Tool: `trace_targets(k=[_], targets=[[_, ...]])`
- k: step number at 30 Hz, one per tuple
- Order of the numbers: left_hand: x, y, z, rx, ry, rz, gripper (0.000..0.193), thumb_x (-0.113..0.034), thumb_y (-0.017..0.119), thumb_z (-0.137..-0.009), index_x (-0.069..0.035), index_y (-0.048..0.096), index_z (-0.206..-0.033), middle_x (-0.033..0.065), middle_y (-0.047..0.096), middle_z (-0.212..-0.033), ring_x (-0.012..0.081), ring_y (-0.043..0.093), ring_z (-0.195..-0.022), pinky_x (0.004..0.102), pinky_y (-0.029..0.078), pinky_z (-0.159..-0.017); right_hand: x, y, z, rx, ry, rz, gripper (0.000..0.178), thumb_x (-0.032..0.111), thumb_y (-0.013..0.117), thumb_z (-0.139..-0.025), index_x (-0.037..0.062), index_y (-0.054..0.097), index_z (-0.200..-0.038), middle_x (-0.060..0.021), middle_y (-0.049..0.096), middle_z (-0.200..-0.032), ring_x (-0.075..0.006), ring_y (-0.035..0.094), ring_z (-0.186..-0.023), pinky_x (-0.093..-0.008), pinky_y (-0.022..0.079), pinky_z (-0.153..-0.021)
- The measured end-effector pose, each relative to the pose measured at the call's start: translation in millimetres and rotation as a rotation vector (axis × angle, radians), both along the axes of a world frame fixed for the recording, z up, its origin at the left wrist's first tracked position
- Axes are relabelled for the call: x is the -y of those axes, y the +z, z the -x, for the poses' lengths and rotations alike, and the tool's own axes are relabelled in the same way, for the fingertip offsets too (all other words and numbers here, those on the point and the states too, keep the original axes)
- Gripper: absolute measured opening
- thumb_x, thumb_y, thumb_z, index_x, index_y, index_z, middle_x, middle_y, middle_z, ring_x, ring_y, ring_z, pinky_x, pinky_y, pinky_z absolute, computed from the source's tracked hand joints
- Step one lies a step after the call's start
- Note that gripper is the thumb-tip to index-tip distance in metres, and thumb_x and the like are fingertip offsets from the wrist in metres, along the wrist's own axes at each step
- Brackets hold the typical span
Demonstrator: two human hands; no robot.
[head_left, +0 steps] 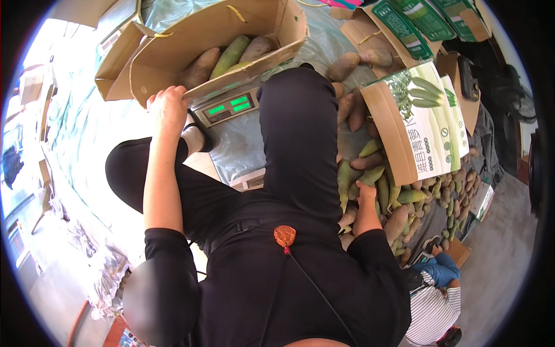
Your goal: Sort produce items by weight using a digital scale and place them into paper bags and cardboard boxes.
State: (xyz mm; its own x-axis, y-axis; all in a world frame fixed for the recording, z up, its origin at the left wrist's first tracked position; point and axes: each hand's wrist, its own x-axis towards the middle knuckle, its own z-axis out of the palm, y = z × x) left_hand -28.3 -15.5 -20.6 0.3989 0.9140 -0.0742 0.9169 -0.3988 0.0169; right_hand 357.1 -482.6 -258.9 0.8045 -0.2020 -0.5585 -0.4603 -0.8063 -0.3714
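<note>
My left hand [167, 107] is closed on the near left edge of an open cardboard box [199, 91], fingers curled over the rim. Inside the box lie green radishes [231, 56] and brownish, elongated roots [202, 67]. The box rests on a scale, whose panel [228, 109] shows lit green digits. On my right, a heap of green radishes and brownish roots [398, 224] spreads beside my thigh. My right hand [365, 196] reaches into it, its fingers closed round a green radish [370, 175]; part of the grip is hidden.
A printed white-and-brown carton [416, 124] stands over the heap at the right. Green cartons [416, 26] sit behind it. A dark device [469, 78] lies on a carton. Another person in a striped top [433, 315] is at the lower right. Clear plastic sheeting [240, 151] covers the floor.
</note>
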Motion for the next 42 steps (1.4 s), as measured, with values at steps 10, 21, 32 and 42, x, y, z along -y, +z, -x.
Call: trace_targets(k=[10, 21, 32, 42], targets=[[-1.2, -4.0, 5.3, 0.039, -0.006, -0.033, 0.009, -0.017, 0.066, -0.077, -0.011, 0.065, -0.084, 0.0052, 0.065, -0.086, 0.0268, 0.060, -0.091, 0.0438, 0.041, -0.084, -25.7, 77.5, 38.1, -0.422, 0.280, -0.088, 0.060, 0.014, 0.076, -0.074, 0.0078, 0.048, -0.127, -0.0033, 0.060, -0.101, -0.0182, 0.057, -0.086, -0.0348, 0.046, -0.071], [2.1, -2.9, 10.4, 0.086, 0.002, -0.031, 0.007, -0.015, 0.066, -0.076, -0.011, 0.065, -0.082, 0.0065, 0.064, -0.086, 0.0270, 0.060, -0.092, 0.0453, 0.039, -0.089, -254.8, 209.6, -3.6, 0.000, 1.065, -0.738, 0.060, -0.008, 0.063, -0.071, -0.0023, 0.044, -0.127, -0.0120, 0.057, -0.118, -0.0221, 0.054, -0.111, -0.0334, 0.041, -0.097], [-2.9, -4.7, 5.6, -0.014, -0.023, -0.021, 0.014, -0.019, 0.066, -0.077, -0.011, 0.067, -0.089, 0.0075, 0.065, -0.087, 0.0280, 0.061, -0.094, 0.0449, 0.042, -0.083, -455.4, 318.1, 78.6, 0.536, 1.943, -0.706, 0.059, 0.016, 0.072, -0.071, 0.0036, 0.051, -0.124, -0.0181, 0.059, -0.111, -0.0359, 0.056, -0.105, -0.0402, 0.044, -0.093], [-7.4, -11.0, 10.7, -0.077, 0.008, 0.041, 0.017, -0.020, 0.066, -0.078, -0.013, 0.066, -0.093, 0.0068, 0.066, -0.093, 0.0265, 0.061, -0.095, 0.0447, 0.043, -0.083, -410.8, 262.7, 47.4, 0.206, 1.458, -0.790, 0.043, 0.011, 0.066, -0.081, 0.0056, 0.054, -0.122, -0.0111, 0.062, -0.111, -0.0192, 0.059, -0.103, -0.0334, 0.048, -0.089]])
